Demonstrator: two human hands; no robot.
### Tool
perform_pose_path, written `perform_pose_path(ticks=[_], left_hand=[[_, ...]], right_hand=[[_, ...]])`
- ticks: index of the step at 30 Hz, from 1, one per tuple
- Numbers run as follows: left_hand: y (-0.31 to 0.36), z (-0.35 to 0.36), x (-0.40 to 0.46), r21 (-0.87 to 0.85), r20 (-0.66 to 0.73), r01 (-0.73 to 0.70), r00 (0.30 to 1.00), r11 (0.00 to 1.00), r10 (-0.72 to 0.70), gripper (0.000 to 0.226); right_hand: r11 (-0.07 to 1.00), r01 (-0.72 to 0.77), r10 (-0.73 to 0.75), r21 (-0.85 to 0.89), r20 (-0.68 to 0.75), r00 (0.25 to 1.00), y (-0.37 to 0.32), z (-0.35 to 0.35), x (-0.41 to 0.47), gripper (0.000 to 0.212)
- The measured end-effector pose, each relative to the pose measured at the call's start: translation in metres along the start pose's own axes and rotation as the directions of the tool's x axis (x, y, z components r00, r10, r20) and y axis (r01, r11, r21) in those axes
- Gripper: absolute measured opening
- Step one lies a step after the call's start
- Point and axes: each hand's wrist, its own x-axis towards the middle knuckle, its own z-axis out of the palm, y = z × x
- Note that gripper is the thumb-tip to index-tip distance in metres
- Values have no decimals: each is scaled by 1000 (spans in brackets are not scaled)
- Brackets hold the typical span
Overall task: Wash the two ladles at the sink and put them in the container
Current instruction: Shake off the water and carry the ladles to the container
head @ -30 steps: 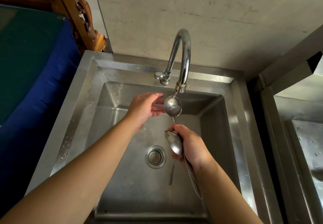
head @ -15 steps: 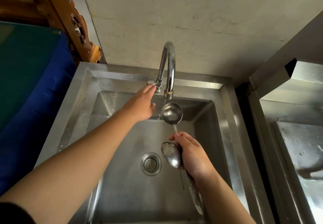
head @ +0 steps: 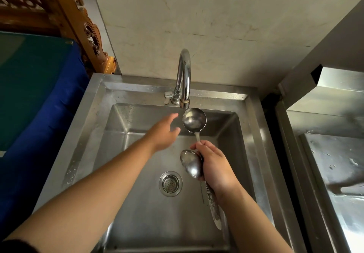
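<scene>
- The container named in the task is out of view; the patterned handle of one ladle runs hidden behind the right wrist.
- Right hand (head: 213, 166) has its fingers curled round both utensils over the square stainless steel sink (head: 137, 203).
- Round-bowled steel ladle (head: 194, 120) stands bowl up just under the spout of the curved chrome tap (head: 184, 75), water dribbling from its rim.
- Second steel ladle (head: 191, 166) hangs bowl outward against the right palm, above and beside the round drain strainer (head: 170, 183).
- Left hand (head: 164, 132) reaches forward, fingers straight, holding nothing, just beside the upper bowl; contact cannot be determined.
</scene>
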Motion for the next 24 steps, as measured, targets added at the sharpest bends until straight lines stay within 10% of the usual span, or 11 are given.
perform_pose_path(ticks=[3,8,16,24], left_hand=[[-1,37,-46,-225,146,86,988,970,-53,27],[2,72,-127,-667,469,312,882,677,55,54],[21,49,-164,-686,186,153,982,711,-33,41],[44,-2,-188,-454,-108,161,966,876,-233,24]], right_hand=[[997,-9,9,77,0,1000,-1,1,-3,23],[968,-72,77,239,-14,997,8,-3,-3,21],[907,-123,96,403,86,992,11,-11,-6,20],[1000,-24,24,-2,-13,1000,1,-40,-27,16]])
